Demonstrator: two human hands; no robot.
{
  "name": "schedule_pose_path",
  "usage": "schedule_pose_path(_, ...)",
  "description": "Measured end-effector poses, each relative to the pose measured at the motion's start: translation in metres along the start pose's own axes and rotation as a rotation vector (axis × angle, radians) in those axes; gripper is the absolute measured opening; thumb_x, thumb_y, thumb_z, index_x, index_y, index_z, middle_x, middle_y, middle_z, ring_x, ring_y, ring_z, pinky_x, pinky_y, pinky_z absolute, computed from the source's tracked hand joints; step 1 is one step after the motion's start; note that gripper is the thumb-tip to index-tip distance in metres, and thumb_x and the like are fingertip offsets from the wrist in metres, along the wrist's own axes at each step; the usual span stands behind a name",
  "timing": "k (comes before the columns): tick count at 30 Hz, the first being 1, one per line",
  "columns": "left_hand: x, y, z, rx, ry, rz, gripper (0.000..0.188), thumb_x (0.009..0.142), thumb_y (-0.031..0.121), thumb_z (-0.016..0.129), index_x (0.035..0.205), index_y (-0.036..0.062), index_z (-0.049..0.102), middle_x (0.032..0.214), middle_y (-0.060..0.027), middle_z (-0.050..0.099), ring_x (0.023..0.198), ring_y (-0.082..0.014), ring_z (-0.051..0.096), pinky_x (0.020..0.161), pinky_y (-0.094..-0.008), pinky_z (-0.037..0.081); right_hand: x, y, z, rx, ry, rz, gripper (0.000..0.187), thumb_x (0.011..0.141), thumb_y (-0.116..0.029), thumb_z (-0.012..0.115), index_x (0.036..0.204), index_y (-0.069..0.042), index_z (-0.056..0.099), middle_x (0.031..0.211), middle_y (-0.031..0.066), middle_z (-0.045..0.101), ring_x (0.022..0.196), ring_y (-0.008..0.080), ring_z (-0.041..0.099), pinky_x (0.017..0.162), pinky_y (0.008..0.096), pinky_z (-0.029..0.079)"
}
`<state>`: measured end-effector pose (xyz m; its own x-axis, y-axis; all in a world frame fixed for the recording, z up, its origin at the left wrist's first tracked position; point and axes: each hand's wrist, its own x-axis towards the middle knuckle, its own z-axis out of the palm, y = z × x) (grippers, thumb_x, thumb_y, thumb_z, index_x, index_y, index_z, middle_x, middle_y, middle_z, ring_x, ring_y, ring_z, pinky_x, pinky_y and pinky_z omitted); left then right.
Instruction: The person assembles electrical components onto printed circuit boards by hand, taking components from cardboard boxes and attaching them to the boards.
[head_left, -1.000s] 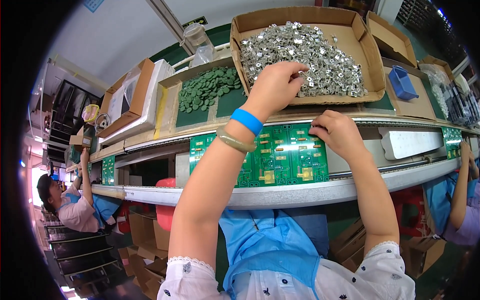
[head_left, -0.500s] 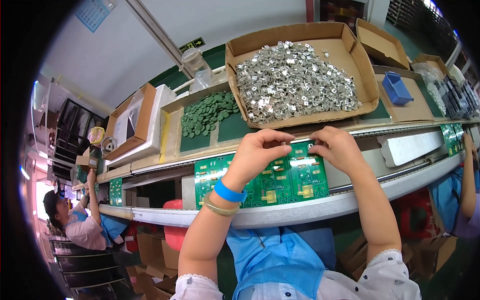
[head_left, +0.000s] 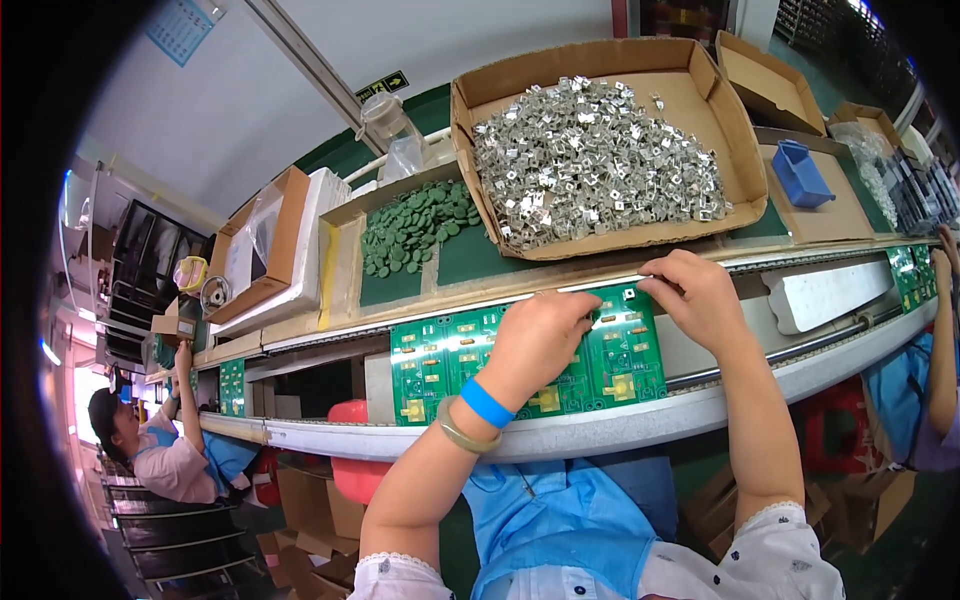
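A panel of green circuit boards (head_left: 440,375) lies on the rail line in front of me, with small orange-brown parts and yellow patches on it. My left hand (head_left: 540,335) reaches over the panel's middle. Its fingers are curled together at the far edge of the right-hand boards, and their tips hide whatever they may hold. At the panel's far right corner sits a small silvery square metal part (head_left: 629,295). Just right of it is my right hand (head_left: 695,300), with thumb and forefinger slightly apart and nothing visible between them.
Beyond the rail stands a cardboard tray (head_left: 740,190) heaped with small metal parts (head_left: 600,165). Green discs (head_left: 415,230) lie to its left, a blue bin (head_left: 800,175) to its right. A white block (head_left: 830,297) rests along the line. Co-workers (head_left: 165,450) sit at both sides.
My left hand has moved right and nearer, its fingers curling over the panel. My right fingers have come slightly away from the far right corner, where the square metal part now shows.
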<state>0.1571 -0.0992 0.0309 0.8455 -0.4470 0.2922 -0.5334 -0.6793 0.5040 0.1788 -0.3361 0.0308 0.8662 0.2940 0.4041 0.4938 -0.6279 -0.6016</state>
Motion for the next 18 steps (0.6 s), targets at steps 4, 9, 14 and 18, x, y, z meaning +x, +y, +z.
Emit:
schedule_pose_path(4,-0.005,0.001,0.003,0.068,-0.001,0.036,0.019,0.083,0.013,0.073,0.102,0.0103,0.073,0.084,-0.0109,0.071,0.079,-0.0320,0.068,0.070,-0.0431,0.055,0.000,0.000,0.002,0.035,0.009,-0.021,0.013,0.086,-0.015,0.073,0.094,-0.005,0.073,0.086,0.0103,0.069,0.077,0.0295,0.067,0.068,0.0378,0.053)
schedule_pose_path(9,-0.009,0.005,0.004,0.195,-0.014,0.085,0.019,0.083,0.013,0.073,0.101,0.0107,0.073,0.086,-0.0083,0.072,0.082,-0.0288,0.069,0.069,-0.0406,0.056,0.003,-0.010,-0.001,0.112,0.024,-0.005,0.012,0.084,-0.011,0.074,0.093,-0.004,0.073,0.083,0.0103,0.068,0.074,0.0275,0.067,0.065,0.0359,0.053)
schedule_pose_path(14,-0.005,0.006,0.004,0.160,0.059,0.106,0.018,0.084,0.013,0.072,0.102,0.0092,0.071,0.091,-0.0070,0.072,0.086,-0.0282,0.069,0.071,-0.0397,0.056,0.031,-0.009,-0.008,0.114,0.164,-0.036,0.012,0.086,-0.011,0.073,0.095,-0.003,0.074,0.084,0.0111,0.068,0.075,0.0282,0.067,0.066,0.0361,0.052)
schedule_pose_path(18,0.027,0.011,-0.021,0.129,0.186,0.085,0.013,0.085,0.014,0.071,0.097,0.0076,0.072,0.089,-0.0099,0.069,0.088,-0.0299,0.067,0.075,-0.0409,0.055,0.071,0.002,-0.006,-0.068,0.159,-0.050,0.013,0.087,-0.016,0.071,0.095,-0.006,0.075,0.088,0.0116,0.069,0.081,0.0309,0.067,0.072,0.0392,0.053)
